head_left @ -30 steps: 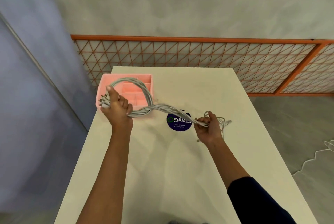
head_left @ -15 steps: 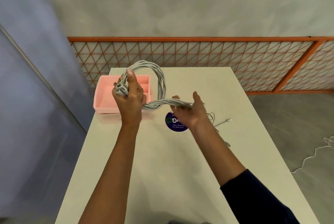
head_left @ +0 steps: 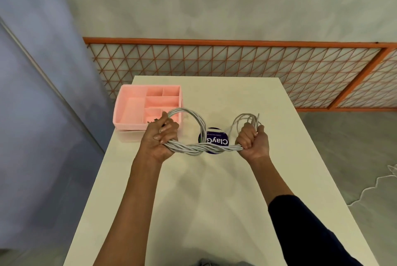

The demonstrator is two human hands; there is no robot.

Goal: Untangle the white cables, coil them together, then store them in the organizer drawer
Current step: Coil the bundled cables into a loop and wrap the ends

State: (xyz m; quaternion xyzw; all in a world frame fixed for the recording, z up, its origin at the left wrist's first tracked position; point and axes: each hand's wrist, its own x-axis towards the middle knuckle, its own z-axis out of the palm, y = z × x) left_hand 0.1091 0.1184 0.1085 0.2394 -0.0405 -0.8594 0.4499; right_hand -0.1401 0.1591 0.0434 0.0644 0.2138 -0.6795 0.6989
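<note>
So the white cables (head_left: 206, 148) were bunched into one twisted rope, held above the table (head_left: 214, 201), with a loop poking out past each fist. The left hand (head_left: 160, 137) was curled tight round one end and the right hand (head_left: 252, 139) wrapped round the other. Looked like mid-coiling to me. Next I'd guess folding the bundle smaller to fit the pink organizer (head_left: 120, 113), which sat just beyond the left hand.

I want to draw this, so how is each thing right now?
Cables: twisted into one bundle, looped at both ends, held above the table.
Left hand: grips the bundle's left end.
Right hand: grips its right end.
Organizer: on the table, top compartments empty.
Sticker: on the table, partly behind the cables.
</note>
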